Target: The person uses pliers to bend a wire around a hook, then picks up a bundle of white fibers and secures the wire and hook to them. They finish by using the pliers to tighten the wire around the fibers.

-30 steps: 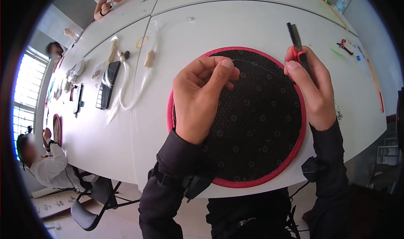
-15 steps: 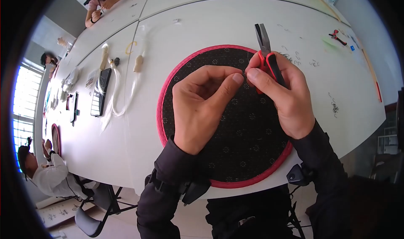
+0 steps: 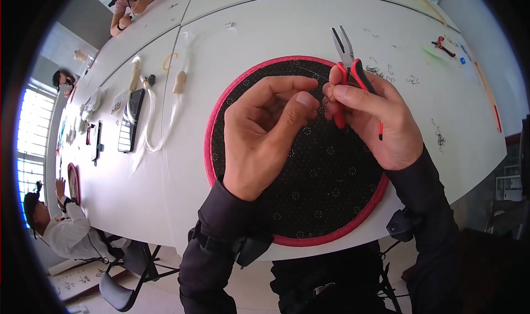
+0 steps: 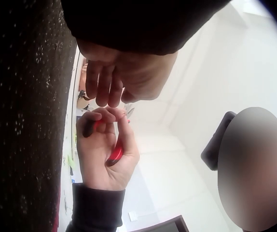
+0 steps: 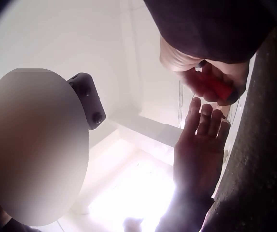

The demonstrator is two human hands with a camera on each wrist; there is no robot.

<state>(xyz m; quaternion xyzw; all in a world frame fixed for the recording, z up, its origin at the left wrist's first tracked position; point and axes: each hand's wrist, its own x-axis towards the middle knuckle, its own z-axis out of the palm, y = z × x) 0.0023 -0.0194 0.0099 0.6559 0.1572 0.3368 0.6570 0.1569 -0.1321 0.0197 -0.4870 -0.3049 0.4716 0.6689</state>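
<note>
In the head view the right hand [image 3: 386,118] holds red-and-black pliers [image 3: 361,76], their jaws apart and pointing away. Its thumb and index finger meet beside the handles. Facing it is the left hand [image 3: 255,137], thumb and index apart, with nothing visible between them. A thin strand [image 3: 309,71] runs near the right fingertips. Both hands are above a round black mat [image 3: 314,187] with a red edge. The left wrist view shows the pliers' handles [image 4: 115,153] across the right palm; in the right wrist view the left hand [image 5: 199,154] has fingers extended.
Pale fibre bundles [image 3: 149,112] and a phone [image 3: 127,129] lie on the white table at left. Small dark curled pieces [image 3: 440,139] and other pliers [image 3: 443,47] are at right. Other people sit at the table's far and left sides.
The right hand has come left toward the left hand, bringing the pliers with it. The pliers' jaws have spread wider. The left thumb and index finger have parted.
</note>
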